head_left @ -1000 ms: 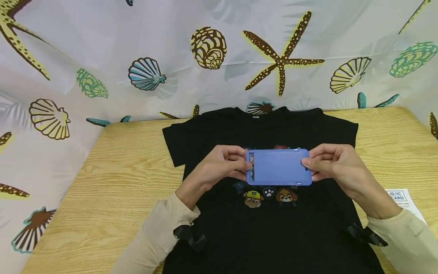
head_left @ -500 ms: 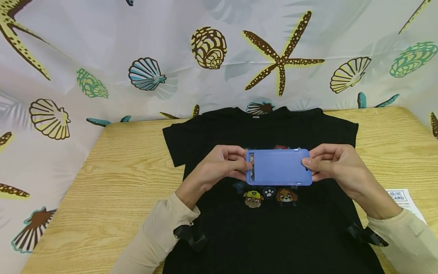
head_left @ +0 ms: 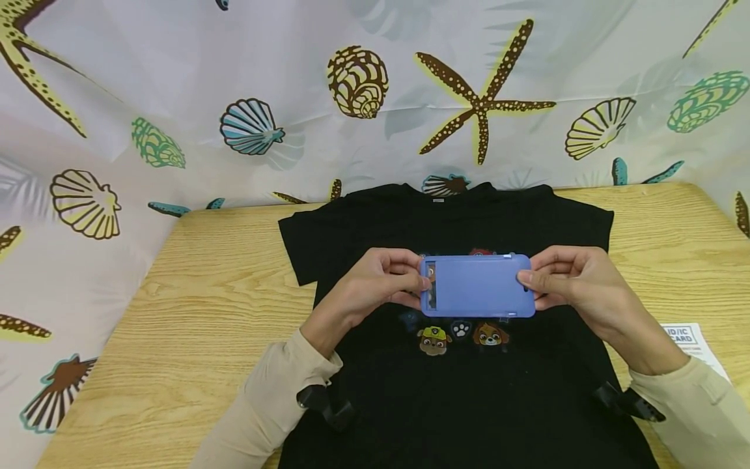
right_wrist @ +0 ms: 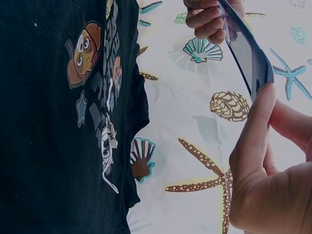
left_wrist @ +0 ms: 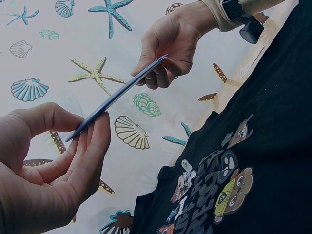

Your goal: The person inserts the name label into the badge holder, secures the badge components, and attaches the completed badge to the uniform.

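Observation:
Both hands hold a flat blue card holder (head_left: pixel 483 286) level above a black T-shirt (head_left: pixel 469 404) in the head view. My left hand (head_left: pixel 381 280) pinches its left end, thumb on top beside a narrow see-through strip. At the opposite end, my right hand (head_left: pixel 577 283) pinches with the thumb on the upper face and fingers beneath. Edge-on in the left wrist view, the card holder (left_wrist: pixel 114 97) looks thin and tilted. From the right wrist, the card holder (right_wrist: pixel 265 61) shows a glossy, see-through underside. Its ends are partly hidden by fingers.
The T-shirt lies spread on a wooden table (head_left: pixel 222 293), its cartoon dog print (head_left: pixel 433 340) partly covered by the holder. A printed ID/IC card paper (head_left: pixel 688 339) lies at the right, partly under the right forearm. A shell-patterned cloth (head_left: pixel 305 52) hangs behind the table.

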A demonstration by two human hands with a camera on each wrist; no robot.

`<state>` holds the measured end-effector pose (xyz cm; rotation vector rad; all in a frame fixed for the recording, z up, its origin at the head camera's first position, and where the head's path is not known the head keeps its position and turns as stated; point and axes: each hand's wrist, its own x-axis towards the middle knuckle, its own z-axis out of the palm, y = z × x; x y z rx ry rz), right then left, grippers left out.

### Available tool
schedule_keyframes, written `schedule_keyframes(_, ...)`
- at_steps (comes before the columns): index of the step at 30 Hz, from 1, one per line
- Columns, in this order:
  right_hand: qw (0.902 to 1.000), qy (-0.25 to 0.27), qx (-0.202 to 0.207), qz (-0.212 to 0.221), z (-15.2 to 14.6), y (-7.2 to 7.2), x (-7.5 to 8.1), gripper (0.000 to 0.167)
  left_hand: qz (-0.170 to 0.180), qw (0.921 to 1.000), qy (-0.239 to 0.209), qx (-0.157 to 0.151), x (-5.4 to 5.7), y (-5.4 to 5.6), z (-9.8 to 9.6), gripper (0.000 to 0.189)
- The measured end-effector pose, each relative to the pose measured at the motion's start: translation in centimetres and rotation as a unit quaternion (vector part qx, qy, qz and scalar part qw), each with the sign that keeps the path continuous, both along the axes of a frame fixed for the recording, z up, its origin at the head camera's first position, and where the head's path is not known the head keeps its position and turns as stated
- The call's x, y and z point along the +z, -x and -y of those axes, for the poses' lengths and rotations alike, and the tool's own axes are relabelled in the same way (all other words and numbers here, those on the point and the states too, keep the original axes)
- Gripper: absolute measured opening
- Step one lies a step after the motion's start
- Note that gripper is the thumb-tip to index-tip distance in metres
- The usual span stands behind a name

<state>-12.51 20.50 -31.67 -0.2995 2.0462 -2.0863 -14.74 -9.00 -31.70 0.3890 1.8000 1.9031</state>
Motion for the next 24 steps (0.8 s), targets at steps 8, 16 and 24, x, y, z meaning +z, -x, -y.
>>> schedule_keyframes(8,1.0,0.0,0.0,0.002,-0.04,0.03,0.11,0.013,0.004,1.0,0.0,0.003,0.13,0.0,-0.04,0.021)
schedule_keyframes(16,1.0,-0.008,-0.005,0.001,-0.02,0.17,-0.17,0.014,0.006,1.0,-0.003,0.005,0.13,-0.01,0.01,0.022)
schedule_keyframes(24,1.0,-0.007,-0.005,0.002,-0.02,0.06,-0.1,0.013,0.002,1.0,-0.003,0.005,-0.01,0.01,0.1,0.023)
